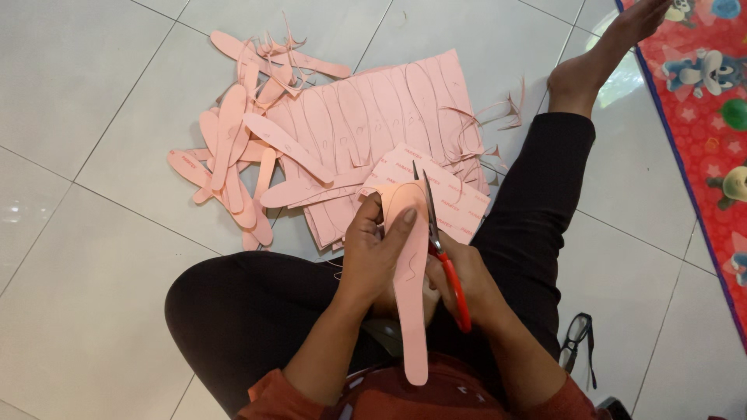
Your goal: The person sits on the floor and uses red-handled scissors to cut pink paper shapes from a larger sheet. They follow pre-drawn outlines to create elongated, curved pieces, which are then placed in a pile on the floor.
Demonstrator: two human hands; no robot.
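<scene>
Pink insole [410, 288] in hand, cut pile [241, 167], eyeglasses [577, 336] alongside.

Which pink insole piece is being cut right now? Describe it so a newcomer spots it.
Start at the seated person's lap at bottom centre. The left hand grips a long pink insole that runs down towards the camera, while the right hand works red-handled scissors along its edge. Unlike the loose insoles on the floor tiles, it is held up.

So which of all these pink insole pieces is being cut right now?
The long insole in the left hand, with the red-handled scissors against it; the others lie on the floor.
</scene>
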